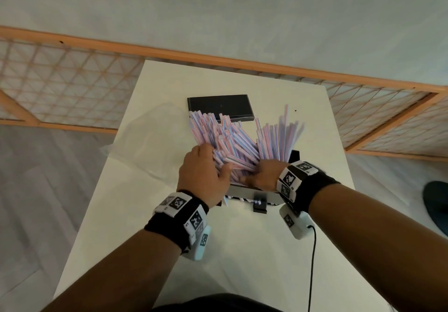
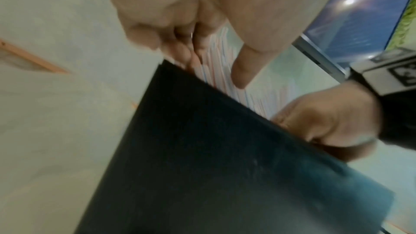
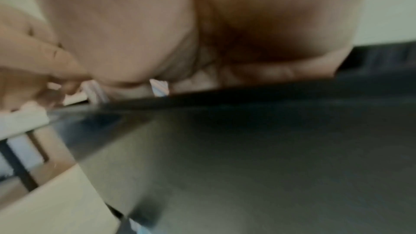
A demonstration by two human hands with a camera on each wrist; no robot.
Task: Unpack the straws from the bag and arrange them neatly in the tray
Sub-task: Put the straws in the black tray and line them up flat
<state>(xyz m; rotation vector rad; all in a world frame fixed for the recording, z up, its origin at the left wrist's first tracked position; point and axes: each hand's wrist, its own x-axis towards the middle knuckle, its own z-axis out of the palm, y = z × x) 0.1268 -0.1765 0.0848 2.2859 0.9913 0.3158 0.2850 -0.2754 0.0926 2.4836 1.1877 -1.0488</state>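
A: From the head view, where are the straws (image 1: 232,139)?

B: In a big striped heap standing up out of the black tray (image 1: 242,194), near the middle of the white table (image 1: 145,214). They fan toward the far edge, some leaning left, some right.

A: And the hands?

B: The left hand (image 1: 203,173) curls round the left side of the heap; the right hand (image 1: 265,174) grips the lower ends on the right. Both wrists wear marker bands.

A: Anything else around?

B: A black lid (image 1: 219,106) lies flat toward the far edge, partly hidden behind the straw tips. The clear bag (image 1: 148,141) lies crumpled at the left edge. A black cable (image 1: 312,263) runs off the near edge.

A: Left wrist view?

B: Blurred. The tray wall (image 2: 225,166) blocks most of it; above its rim the left fingers (image 2: 241,74) press on straws, with the right hand (image 2: 333,118) opposite.

A: Right wrist view?

B: Blurred too. The palm (image 3: 180,33) fills the top, the tray side (image 3: 270,149) the bottom, and only a straw end (image 3: 159,89) peeks between them.
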